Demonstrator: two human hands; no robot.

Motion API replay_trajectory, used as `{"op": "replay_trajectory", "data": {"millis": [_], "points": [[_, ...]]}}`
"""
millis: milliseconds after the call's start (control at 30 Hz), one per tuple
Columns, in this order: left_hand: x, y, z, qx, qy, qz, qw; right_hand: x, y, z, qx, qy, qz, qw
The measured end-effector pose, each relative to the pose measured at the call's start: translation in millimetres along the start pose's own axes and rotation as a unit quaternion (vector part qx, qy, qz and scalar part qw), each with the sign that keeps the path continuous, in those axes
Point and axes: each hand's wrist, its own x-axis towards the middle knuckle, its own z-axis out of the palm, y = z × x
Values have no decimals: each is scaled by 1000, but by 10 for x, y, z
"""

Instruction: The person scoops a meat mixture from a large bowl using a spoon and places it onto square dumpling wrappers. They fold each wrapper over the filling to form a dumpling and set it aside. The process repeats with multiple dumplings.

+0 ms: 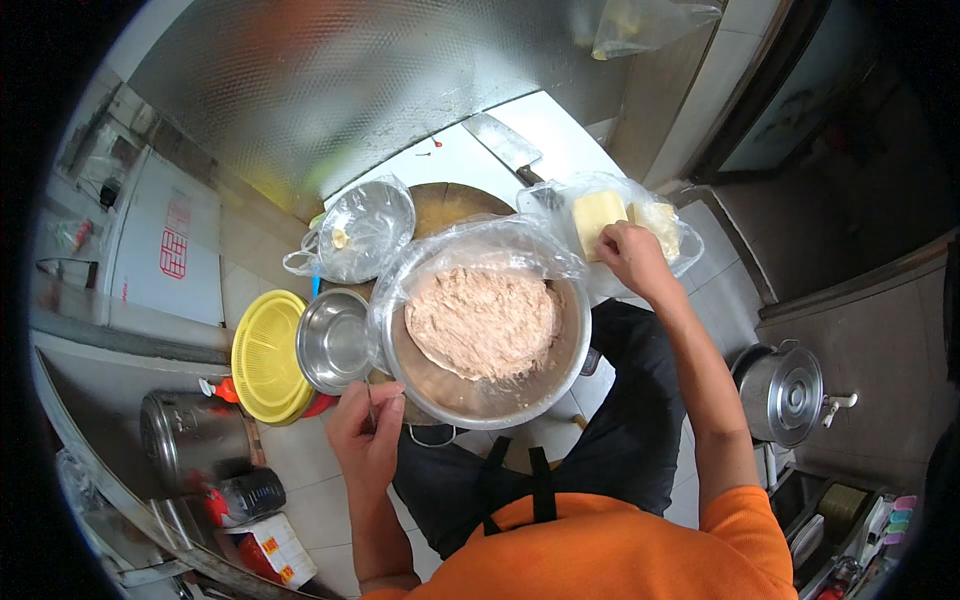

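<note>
Yellow stack [598, 208] meets curled right hand [628, 250], grip hidden; left hand [366, 432] pinches an indistinct implement [372, 408].

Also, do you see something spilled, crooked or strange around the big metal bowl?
No spill stands out. Clear plastic is bunched unevenly over the far side of the large metal bowl. Beyond it, a small red bit lies loose near the cleaver, looking stray.

A white table [575, 122] is standing before a silvery, dimpled panel [330, 80] that is catching soft, pale glare. Light floor tiles [722, 305] are showing to the table's right. Beyond them, a dark-framed opening [765, 90] is perhaps holding a glass pane; dimness is blurring it. A grey wall [870, 340] is curving right of the table, nearer the viewer.
</note>
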Motion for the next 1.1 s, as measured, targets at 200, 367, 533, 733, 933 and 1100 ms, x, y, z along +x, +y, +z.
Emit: {"op": "replay_trajectory", "data": {"millis": [200, 367, 533, 733, 933, 1100], "points": [[-68, 89, 121, -40, -50, -14, 998, -10, -38, 66, -107, 10, -86, 991], [-123, 112, 127, -48, -64, -20, 997, 3, -9, 14, -30, -2, -20, 999], [-177, 62, 98, -89, -87, -61, 990, 48, 45, -43, 19, -19, 18, 999], [-229, 66, 94, -130, -120, -75, 981, 155, 285, -110, 262, -72, 148, 951], [-235, 118, 91, -145, -128, -88, 977, 207, 314, -301, 336, 129, 131, 924], [-293, 145, 140, -136, -170, -155, 964, -10, 107, -619, 743, 85, 265, 608]]}}
